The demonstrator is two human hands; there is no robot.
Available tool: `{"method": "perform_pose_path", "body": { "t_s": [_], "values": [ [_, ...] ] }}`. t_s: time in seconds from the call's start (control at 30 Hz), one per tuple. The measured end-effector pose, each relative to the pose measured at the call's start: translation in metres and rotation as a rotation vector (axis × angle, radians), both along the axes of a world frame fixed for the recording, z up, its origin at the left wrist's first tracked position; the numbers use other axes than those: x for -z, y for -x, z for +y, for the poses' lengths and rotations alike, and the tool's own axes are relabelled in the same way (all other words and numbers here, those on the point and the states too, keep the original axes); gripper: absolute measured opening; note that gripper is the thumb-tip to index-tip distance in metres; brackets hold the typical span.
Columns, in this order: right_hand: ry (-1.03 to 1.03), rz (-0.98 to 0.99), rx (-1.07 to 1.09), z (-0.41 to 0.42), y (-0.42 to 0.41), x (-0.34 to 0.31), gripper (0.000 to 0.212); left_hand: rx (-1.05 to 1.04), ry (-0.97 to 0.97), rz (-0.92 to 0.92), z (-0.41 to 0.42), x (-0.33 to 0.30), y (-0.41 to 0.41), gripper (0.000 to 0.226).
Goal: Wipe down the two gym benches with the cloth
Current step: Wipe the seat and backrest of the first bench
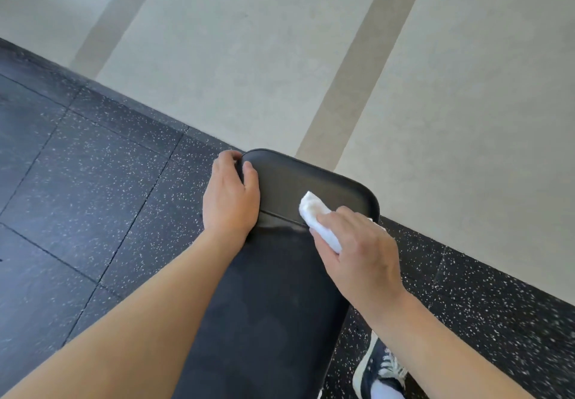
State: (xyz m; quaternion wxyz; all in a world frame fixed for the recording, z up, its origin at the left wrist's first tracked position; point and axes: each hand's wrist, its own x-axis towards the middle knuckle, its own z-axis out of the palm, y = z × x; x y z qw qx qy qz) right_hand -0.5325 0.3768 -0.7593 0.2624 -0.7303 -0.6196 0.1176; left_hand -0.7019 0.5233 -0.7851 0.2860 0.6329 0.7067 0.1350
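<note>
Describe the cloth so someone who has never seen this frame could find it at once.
Start from the long black bench running up the middle of the speckled rubber floor. Near its far end, the right hand presses a small bunched cloth onto the pad. It is the only white thing on the black padding.

The black padded gym bench [273, 305] runs lengthwise away from the viewer, its rounded far end near the wall. A seam crosses the pad close to that end, and the surface has a dull sheen. The white cloth [317, 218], bunched into a wad, lies on the pad across the seam, near the right edge.
</note>
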Motion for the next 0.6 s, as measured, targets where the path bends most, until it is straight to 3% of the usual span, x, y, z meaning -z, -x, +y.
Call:
{"method": "perform_pose_path", "body": {
  "t_s": [0.1,0.23,0.3,0.37,0.43,0.57,0.6],
  "values": [
    [0.101,0.064,0.038,0.009,0.006,-0.005,0.013,0.043,0.078,-0.025,-0.012,-0.007,0.013,0.043],
    [0.106,0.109,0.036,0.038,0.029,-0.01,0.011,0.093,0.124,0.075,-0.074,-0.013,0.058,0.055],
    [0.089,0.06,0.03,0.05,0.055,-0.013,0.015,0.072,0.149,0.124,-0.107,-0.015,0.089,0.051],
    [0.073,-0.06,-0.01,0.05,0.088,-0.012,0.033,0.042,0.17,0.18,-0.136,-0.016,0.116,0.046],
    [0.036,-0.114,-0.136,0.03,0.12,-0.01,0.041,0.011,0.18,0.199,-0.161,-0.016,0.134,0.043],
    [-0.153,-0.074,-0.45,-0.036,0.139,-0.001,0.007,-0.019,0.189,0.221,-0.19,-0.018,0.154,0.042],
    [-0.172,-0.09,-0.506,-0.046,0.132,0.001,0.009,-0.018,0.183,0.222,-0.193,-0.017,0.156,0.043]
  ]
}}
